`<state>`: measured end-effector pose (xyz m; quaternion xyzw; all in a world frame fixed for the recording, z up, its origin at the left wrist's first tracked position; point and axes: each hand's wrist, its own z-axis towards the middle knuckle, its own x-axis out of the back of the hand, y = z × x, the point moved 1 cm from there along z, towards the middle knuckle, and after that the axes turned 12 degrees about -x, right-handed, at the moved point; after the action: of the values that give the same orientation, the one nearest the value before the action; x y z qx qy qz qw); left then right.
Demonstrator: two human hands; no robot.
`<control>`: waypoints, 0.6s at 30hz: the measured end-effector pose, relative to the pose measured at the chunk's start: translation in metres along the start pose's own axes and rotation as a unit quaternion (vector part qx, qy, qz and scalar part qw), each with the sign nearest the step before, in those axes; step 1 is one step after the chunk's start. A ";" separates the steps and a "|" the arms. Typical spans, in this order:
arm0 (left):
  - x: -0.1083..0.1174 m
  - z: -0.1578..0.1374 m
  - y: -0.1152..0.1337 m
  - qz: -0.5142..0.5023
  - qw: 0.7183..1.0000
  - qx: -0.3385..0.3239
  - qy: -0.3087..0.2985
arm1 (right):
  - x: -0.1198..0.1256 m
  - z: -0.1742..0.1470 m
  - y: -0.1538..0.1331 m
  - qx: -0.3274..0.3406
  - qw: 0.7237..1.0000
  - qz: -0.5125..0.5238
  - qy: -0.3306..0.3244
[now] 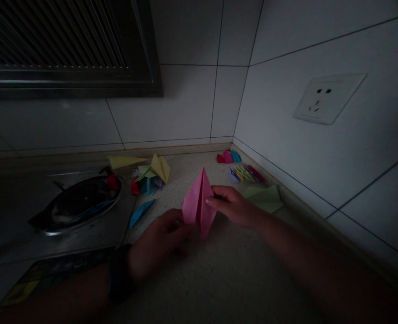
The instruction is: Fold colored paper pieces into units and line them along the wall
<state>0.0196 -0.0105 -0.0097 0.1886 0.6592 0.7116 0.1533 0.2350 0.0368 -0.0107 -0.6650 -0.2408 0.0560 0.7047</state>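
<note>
A pink folded paper (194, 198), diamond-shaped with a slit down its middle, is held upright over the counter between my two hands. My left hand (165, 236) pinches its lower left edge. On the other side, the thumb and fingers of my right hand (232, 204) grip its right edge. A flat sheet of light green paper (268, 199) lies on the counter just beyond my right hand. Past my left hand lies a blue folded paper (141, 213). The picture is dim, and the fingertips of my left hand are partly hidden.
Several folded papers (149, 182) are heaped at the back left, beside a gas burner (84, 204). More small folded pieces (246, 173) lie along the right wall. A wall socket (330, 99) is at upper right, and a range hood (70, 45) hangs upper left.
</note>
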 end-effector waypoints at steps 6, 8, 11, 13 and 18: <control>-0.001 0.001 -0.002 -0.016 0.999 -0.003 -0.028 | 0.002 -0.001 -0.003 0.008 1.000 -0.007 0.024; -0.001 0.000 -0.001 -0.021 1.000 0.002 -0.017 | 0.003 -0.001 -0.004 0.010 1.000 -0.005 0.028; -0.001 -0.001 0.003 -0.033 0.999 0.010 -0.008 | 0.005 0.000 -0.002 0.010 0.999 -0.008 0.040; -0.002 -0.001 0.004 -0.038 0.999 0.010 -0.003 | 0.007 0.001 -0.001 0.009 0.998 -0.014 0.053; 0.000 -0.001 0.003 -0.043 0.999 -0.022 0.018 | 0.011 0.002 0.001 0.020 0.997 -0.015 0.078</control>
<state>0.0195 -0.0119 -0.0066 0.1437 0.6536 0.7218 0.1764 0.2440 0.0435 -0.0088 -0.6497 -0.1943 -0.0019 0.7350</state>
